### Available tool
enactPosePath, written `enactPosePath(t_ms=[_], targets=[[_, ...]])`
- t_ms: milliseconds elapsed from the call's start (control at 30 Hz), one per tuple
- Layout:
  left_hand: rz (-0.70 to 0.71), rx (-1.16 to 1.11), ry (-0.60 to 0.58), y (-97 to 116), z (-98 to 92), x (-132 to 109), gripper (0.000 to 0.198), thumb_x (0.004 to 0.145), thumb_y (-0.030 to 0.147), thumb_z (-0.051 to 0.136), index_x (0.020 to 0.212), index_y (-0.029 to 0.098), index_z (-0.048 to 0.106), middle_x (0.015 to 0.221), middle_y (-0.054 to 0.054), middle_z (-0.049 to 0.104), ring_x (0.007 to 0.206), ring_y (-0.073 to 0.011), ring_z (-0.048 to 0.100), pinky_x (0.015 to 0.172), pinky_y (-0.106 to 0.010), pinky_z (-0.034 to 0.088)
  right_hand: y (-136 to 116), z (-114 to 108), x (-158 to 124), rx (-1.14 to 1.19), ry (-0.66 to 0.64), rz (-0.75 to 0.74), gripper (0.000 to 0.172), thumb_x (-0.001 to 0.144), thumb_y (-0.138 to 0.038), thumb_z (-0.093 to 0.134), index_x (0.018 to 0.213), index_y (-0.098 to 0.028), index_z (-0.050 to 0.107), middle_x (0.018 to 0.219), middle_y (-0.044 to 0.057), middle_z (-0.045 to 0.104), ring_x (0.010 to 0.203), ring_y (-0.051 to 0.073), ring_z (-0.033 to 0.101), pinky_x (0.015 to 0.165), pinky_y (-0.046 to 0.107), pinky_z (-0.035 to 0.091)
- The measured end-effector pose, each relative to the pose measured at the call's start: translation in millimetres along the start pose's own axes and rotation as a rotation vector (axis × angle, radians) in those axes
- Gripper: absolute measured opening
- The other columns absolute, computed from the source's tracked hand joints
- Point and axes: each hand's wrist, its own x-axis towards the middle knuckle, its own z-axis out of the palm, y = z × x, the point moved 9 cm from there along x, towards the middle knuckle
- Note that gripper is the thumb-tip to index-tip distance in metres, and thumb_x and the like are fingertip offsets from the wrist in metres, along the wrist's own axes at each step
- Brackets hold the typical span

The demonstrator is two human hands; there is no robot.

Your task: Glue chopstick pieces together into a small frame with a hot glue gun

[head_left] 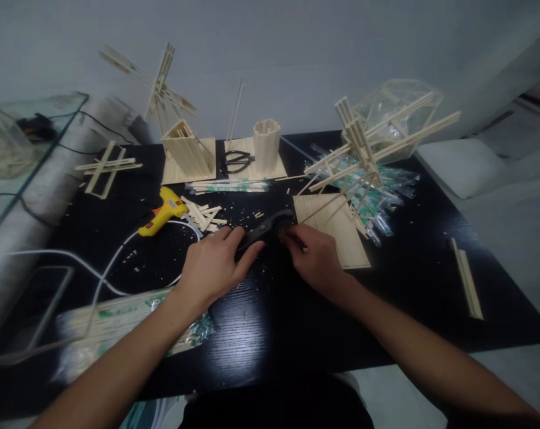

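Observation:
Black scissors (264, 227) lie at a slant just above the dark tabletop between my hands, a little blurred. My left hand (214, 259) grips their left end, thumb below and fingers above, hiding that end. At the looped right end, my right hand (313, 253) is closed with its fingertips pinched against the handle. Whether a small piece is also in that pinch is hidden. Just beyond my right hand is a flat wooden board (332, 229), with a windmill-like stick frame (362, 143) standing over it. Cut stick pieces (202, 214) lie beyond my left hand.
A yellow glue gun (163, 211) with a white cable rests at left. Bagged sticks (118, 316) lie near my left forearm. Behind stand a stick tower (187, 149), a round stick cup (267, 146) and black-handled cutters (236, 161). Two strips (466, 280) lie at right.

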Motion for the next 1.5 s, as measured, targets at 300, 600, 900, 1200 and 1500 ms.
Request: enactPosePath(t_ms=[300,600,900,1200,1500], targets=[[0.051,-0.042,0.068,2,-3.0,-1,0.054,0.105,0.060,0.035,0.115,0.018,0.067,0.111,-0.012,0.071,0.095,-0.0300,0.070,0.072,-0.039,0.055,-3,-3,0,-0.011,0.003,-0.042,0.016,0.101,-0.018,0.057,0.099,-0.022,0.072,0.095,0.006,0.079,0.087,0.022,0.074,0.080,0.033,0.058],[0.074,-0.036,0.062,5,-2.3,-1,0.052,0.106,0.058,0.035,0.120,0.017,0.065,0.114,-0.013,0.070,0.101,-0.0307,0.069,0.077,-0.039,0.056,-7,-3,-1,-0.071,0.019,-0.114,0.018,0.103,-0.015,0.054,0.099,-0.020,0.071,0.091,0.008,0.076,0.083,0.021,0.072,0.078,0.032,0.055],[0.055,-0.076,0.002,5,-0.2,-2,0.044,0.106,0.055,0.036,0.105,0.020,0.062,0.093,-0.008,0.065,0.084,-0.0272,0.069,0.068,-0.036,0.051,-6,-2,-2,-0.125,0.000,-0.103,0.019,0.103,-0.016,0.054,0.096,-0.020,0.070,0.089,0.007,0.076,0.081,0.021,0.071,0.076,0.033,0.056],[0.026,-0.083,-0.034,3,3.1,-2,0.046,0.107,0.057,0.033,0.096,0.021,0.059,0.084,-0.005,0.067,0.075,-0.0284,0.071,0.060,-0.036,0.044,-4,-2,-1,-0.044,0.000,-0.054,0.017,0.102,-0.020,0.055,0.096,-0.021,0.072,0.089,0.007,0.077,0.081,0.021,0.073,0.076,0.033,0.056],[-0.114,-0.057,0.019,-17,2.0,5,0.050,0.106,0.058,0.038,0.113,0.016,0.064,0.108,-0.013,0.072,0.092,-0.0329,0.072,0.073,-0.041,0.053,16,23,0,0.579,-0.235,0.346,0.009,0.094,-0.030,0.070,0.093,-0.022,0.074,0.084,0.003,0.079,0.078,0.019,0.076,0.077,0.033,0.060]])
